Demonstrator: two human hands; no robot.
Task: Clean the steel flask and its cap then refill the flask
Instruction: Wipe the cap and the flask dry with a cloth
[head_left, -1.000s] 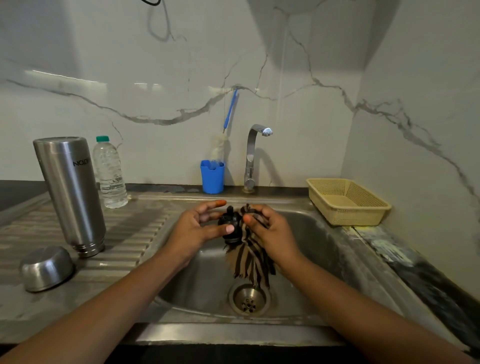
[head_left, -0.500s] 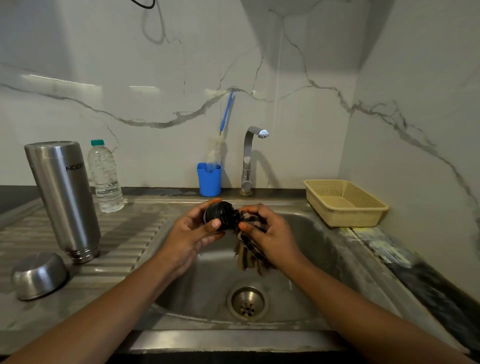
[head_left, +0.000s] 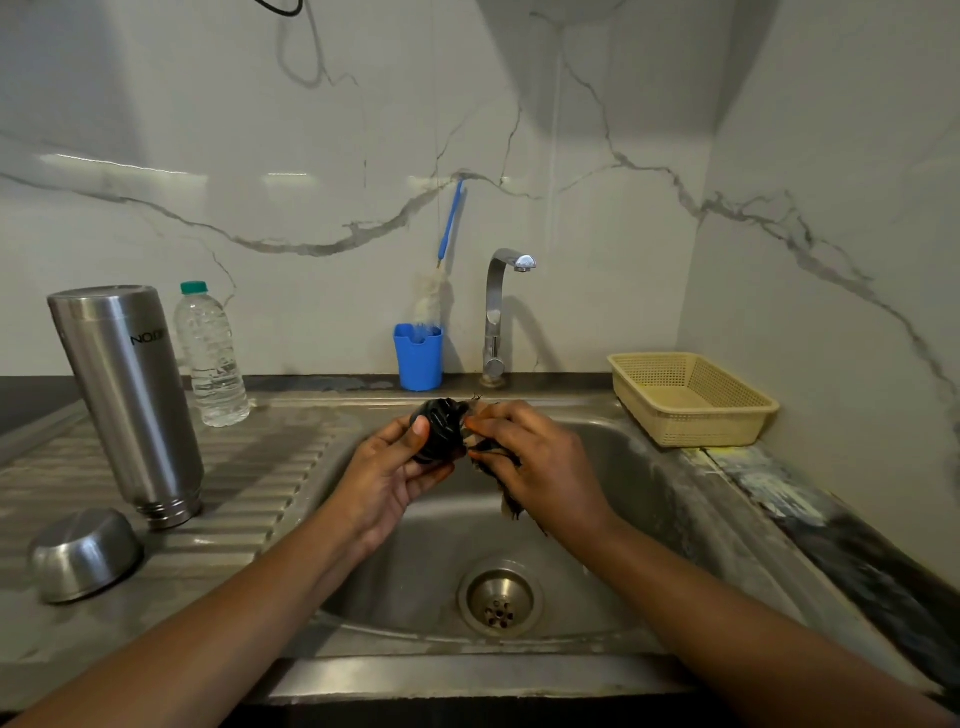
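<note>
Steel sink (head_left: 649, 519) in a marble-tiled corner. The drain (head_left: 500, 603) is nearest me and I see no water running.

Above the basin, my left hand (head_left: 395, 467) has its fingers curled round the black cap (head_left: 439, 426), thumb on its face. My right hand (head_left: 540, 462) pinches the striped cloth (head_left: 511, 506) against the cap's side.

Delta over the last second:
- The cloth hung long toward the drain. Now it's bunched in the right hand, with only a short tail showing.
- The cap has rolled from roughly upright onto its side.
- Both hands are closer together.

My read is that I'm mid-wipe on the cap, working round it, and that step isn't finished.

On the drainboard to the left, the steel cup lid (head_left: 83, 553) lies mouth-down. Behind it the steel flask (head_left: 130, 395) stands inverted, untouched and well apart from my hands. The water bottle (head_left: 210, 358) just beyond is capped, so the refill hasn't started.

Along the back are the blue holder (head_left: 418, 358) with the bottle brush (head_left: 449, 228), the tap (head_left: 498, 312), and the basket (head_left: 691, 400) at the right.
</note>
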